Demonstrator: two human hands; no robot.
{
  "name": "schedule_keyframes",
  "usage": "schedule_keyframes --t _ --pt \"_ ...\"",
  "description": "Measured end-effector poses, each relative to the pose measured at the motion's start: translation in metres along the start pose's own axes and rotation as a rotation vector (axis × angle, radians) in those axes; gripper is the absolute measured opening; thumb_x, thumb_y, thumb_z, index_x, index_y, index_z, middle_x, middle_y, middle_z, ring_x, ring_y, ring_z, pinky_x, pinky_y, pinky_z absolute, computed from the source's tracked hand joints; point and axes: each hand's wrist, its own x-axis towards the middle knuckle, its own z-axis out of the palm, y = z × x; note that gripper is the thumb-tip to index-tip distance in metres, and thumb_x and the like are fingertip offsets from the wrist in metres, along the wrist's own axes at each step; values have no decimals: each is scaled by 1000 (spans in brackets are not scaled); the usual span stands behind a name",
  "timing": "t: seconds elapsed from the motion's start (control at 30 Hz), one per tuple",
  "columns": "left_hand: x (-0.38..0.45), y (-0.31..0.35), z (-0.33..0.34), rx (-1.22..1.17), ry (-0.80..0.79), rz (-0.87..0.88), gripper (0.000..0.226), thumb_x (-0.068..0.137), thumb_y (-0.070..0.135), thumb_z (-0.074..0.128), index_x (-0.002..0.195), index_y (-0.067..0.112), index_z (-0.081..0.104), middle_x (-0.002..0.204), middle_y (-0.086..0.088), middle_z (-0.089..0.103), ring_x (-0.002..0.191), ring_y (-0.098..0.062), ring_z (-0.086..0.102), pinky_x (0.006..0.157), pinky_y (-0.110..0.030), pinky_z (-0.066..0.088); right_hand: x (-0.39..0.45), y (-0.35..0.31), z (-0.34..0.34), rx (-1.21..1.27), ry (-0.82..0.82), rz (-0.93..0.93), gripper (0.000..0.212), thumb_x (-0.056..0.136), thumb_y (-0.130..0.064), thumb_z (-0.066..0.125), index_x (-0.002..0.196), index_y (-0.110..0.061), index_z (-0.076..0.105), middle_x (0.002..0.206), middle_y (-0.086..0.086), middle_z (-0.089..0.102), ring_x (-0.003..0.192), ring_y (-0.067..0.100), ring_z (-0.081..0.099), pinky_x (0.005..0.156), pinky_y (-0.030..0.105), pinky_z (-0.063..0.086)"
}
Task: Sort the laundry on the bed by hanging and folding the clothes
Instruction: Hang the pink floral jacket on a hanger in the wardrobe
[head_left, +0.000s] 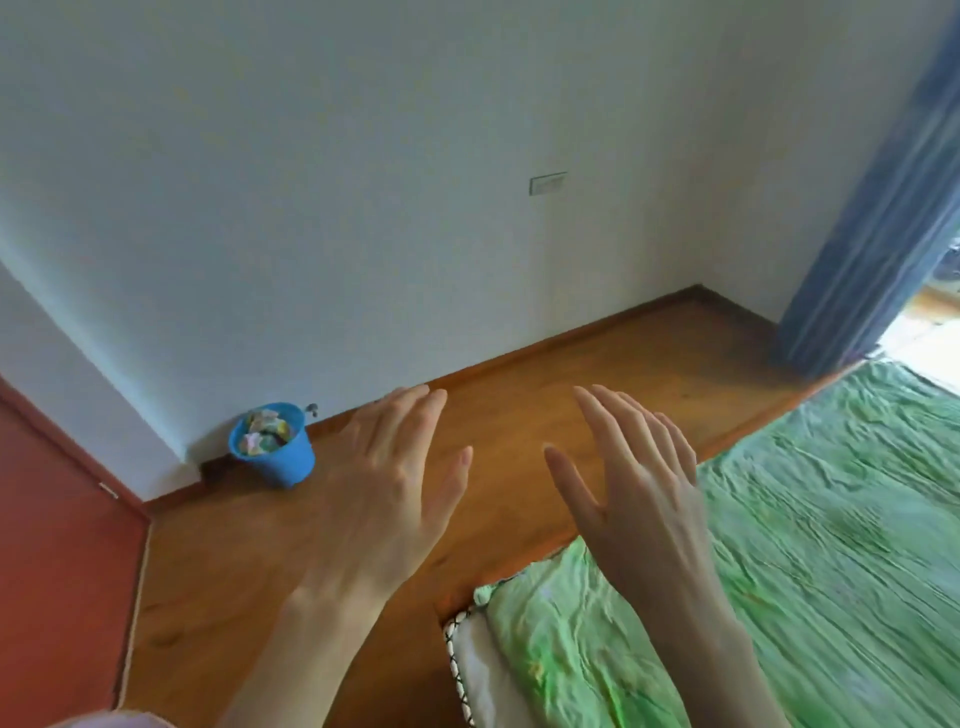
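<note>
Left hand: the left hand (384, 483) is raised over the wooden floor (519, 410), back to the camera, fingers straight and spread, holding nothing.
Right hand: the right hand (634, 488) is raised beside it, above the near corner of the bed (831, 519), fingers straight and apart, holding nothing; the two hands do not touch.
Laundry: no garment shows; the clothes to be sorted lie outside this view, presumably further along the bed.
Bed: covered by a wrinkled green sheet, with a pale mattress edge and a black-and-white trim at the corner.
Step in hand: judged to be a reach with both hands free, before any garment is taken.
How to do it well: look toward the laundry first; take one garment only, by shoulders or waistband, shake it flat, then decide between hanger and fold.
Count, hands: two, both bare.
Count, beds: one.
Count, buckets: one blue bucket (272, 444) by the wall, filled with small pale items too blurred to name.
Count, curtains: one blue curtain (883, 208) at right.
Count, wall plates: one wall plate (547, 183).
Count, garments: none visible.
</note>
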Motion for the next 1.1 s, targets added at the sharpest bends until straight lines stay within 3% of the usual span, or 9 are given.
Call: schedule_keyframes --t 0.37,0.67,1.1 --pt "75 82 91 -314 -180 260 55 108 50 44 147 13 54 149 -6 57 142 -24 50 116 -49 43 -22 75 -21 -210 53 431 59 105 -59 43 151 -23 49 154 -4 51 145 17 44 117 37 34" --pt "124 169 155 -607 -253 593 55 108 49 41 148 13 50 149 -8 55 142 -27 48 117 -46 35 -61 104 -61 -466 221 812 58 105 -54 48 150 -19 51 150 -2 55 139 21 49 115 39 37" --pt "75 347 186 -869 -390 909 52 103 42 53 143 10 57 142 -8 61 131 -30 54 107 -45 42 -181 135 -141 -681 321 1155 63 103 -57 49 152 -16 46 152 2 52 144 24 44 118 48 36"
